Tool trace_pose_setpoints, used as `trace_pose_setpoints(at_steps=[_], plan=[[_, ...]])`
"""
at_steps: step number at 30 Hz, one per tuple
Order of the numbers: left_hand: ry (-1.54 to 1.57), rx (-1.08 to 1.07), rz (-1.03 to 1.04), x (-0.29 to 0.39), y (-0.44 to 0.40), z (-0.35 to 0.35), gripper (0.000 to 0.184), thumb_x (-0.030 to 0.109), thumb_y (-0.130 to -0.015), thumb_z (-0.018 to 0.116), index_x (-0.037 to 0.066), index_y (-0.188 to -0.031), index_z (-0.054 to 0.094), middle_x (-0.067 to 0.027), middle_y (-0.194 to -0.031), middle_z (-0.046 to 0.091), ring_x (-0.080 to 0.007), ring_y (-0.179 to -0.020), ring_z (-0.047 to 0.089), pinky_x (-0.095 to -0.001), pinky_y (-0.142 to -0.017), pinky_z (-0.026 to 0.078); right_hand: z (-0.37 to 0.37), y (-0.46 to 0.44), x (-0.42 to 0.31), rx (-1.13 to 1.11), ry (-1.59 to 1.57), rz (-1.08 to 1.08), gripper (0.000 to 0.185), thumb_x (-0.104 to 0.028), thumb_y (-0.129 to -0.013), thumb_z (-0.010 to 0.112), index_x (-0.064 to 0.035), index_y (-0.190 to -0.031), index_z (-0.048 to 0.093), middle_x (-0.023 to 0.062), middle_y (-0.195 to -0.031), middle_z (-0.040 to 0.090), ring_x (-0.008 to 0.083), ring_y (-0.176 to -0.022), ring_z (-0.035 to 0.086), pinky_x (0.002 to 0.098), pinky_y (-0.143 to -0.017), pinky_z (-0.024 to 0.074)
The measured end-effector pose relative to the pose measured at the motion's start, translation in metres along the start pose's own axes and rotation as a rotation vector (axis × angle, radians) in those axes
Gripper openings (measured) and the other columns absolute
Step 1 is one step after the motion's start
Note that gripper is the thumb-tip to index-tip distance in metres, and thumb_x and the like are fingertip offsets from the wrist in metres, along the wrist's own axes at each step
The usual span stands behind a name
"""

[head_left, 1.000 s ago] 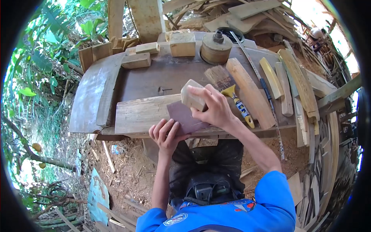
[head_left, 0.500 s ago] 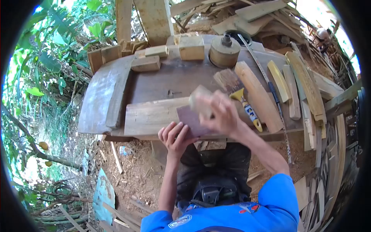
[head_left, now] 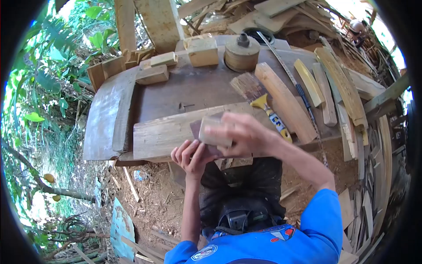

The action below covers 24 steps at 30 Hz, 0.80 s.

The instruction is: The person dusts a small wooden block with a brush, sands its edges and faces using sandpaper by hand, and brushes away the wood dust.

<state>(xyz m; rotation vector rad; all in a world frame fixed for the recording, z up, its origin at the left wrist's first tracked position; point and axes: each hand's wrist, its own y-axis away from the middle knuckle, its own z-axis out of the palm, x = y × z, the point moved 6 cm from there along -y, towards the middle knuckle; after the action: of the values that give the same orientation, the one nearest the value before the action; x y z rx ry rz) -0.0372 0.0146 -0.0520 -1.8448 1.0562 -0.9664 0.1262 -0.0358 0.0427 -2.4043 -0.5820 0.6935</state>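
Note:
My left hand point(head_left: 191, 155) grips the near edge of a purplish-brown sheet of sandpaper point(head_left: 196, 127), fingers curled over it. In my right hand point(head_left: 247, 134) is a small pale wooden block point(head_left: 212, 133), slightly blurred, lying against the face of the sandpaper. The block and my fingers hide much of the sheet. Both hands are at the near edge of a wide light plank point(head_left: 165, 134) on the workbench point(head_left: 162, 99). Just right of my right hand lies a wide paintbrush point(head_left: 262, 104) with a yellow-ended handle.
Wood offcuts point(head_left: 203, 52) and a round, bolted wooden piece point(head_left: 241, 55) stand along the bench's far side. To the right lie a curved wooden piece point(head_left: 285, 101), a ruler point(head_left: 278, 57) and more strips. Scrap wood point(head_left: 378, 176) is heaped beyond, with plants at left.
My right hand has brought the wooden block down and left onto the sandpaper. The sandpaper stays in my left hand. The whole view has shifted slightly.

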Motion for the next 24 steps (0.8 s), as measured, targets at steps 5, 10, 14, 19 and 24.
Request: trace_pose_setpoints(at_steps=[5,10,14,19,24], plan=[[-0.024,-0.015,-0.024,-0.001,0.001,0.000,0.048,0.055,-0.066,0.074,0.020,-0.098,0.069,0.0041,-0.105,0.062,-0.0184,-0.104,0.056,-0.0405,-0.095,0.034,-0.008,0.000,0.023,0.100,0.004,0.143,0.069,-0.010,-0.062,0.078,-0.0165,-0.126,0.051,0.0137,-0.087,0.057,0.0305,-0.071,0.058,0.0416,-0.064,0.0519],[-0.035,-0.003,-0.008,0.001,0.000,-0.001,0.049,0.062,-0.076,0.063,0.018,-0.098,0.068,0.0014,-0.103,0.064,-0.0206,-0.104,0.056,-0.0434,-0.095,0.035,-0.007,-0.004,0.028,-0.001,0.067,0.080,0.068,-0.011,-0.063,0.077,-0.0142,-0.126,0.053,0.0151,-0.087,0.058,0.0319,-0.074,0.060,0.0412,-0.066,0.0523],[-0.025,0.000,-0.005,0.001,-0.003,0.000,0.045,0.056,-0.072,0.069,0.020,-0.099,0.067,0.0035,-0.104,0.063,-0.0187,-0.104,0.056,-0.0408,-0.094,0.034,-0.003,-0.007,0.006,0.076,-0.094,-0.073,0.061,-0.012,-0.064,0.077,-0.0137,-0.121,0.054,0.0138,-0.088,0.059,0.0328,-0.072,0.060,0.0413,-0.064,0.0523],[-0.032,-0.009,-0.009,0.003,-0.001,0.000,0.045,0.053,-0.069,0.073,0.020,-0.099,0.067,0.0036,-0.106,0.062,-0.0180,-0.104,0.056,-0.0395,-0.094,0.034,-0.005,-0.012,0.030,0.108,0.126,0.118,0.064,-0.014,-0.065,0.075,-0.0149,-0.125,0.053,0.0119,-0.083,0.056,0.0292,-0.071,0.060,0.0383,-0.060,0.0520],[0.045,-0.108,-0.091,0.001,-0.007,-0.006,0.047,0.049,-0.069,0.077,0.017,-0.102,0.065,0.0034,-0.106,0.063,-0.0190,-0.105,0.056,-0.0396,-0.096,0.034,-0.002,-0.008,0.015,-0.122,-0.166,0.008,0.070,-0.015,-0.064,0.076,-0.0133,-0.127,0.048,0.0156,-0.096,0.060,0.0326,-0.082,0.062,0.0409,-0.070,0.0530]])
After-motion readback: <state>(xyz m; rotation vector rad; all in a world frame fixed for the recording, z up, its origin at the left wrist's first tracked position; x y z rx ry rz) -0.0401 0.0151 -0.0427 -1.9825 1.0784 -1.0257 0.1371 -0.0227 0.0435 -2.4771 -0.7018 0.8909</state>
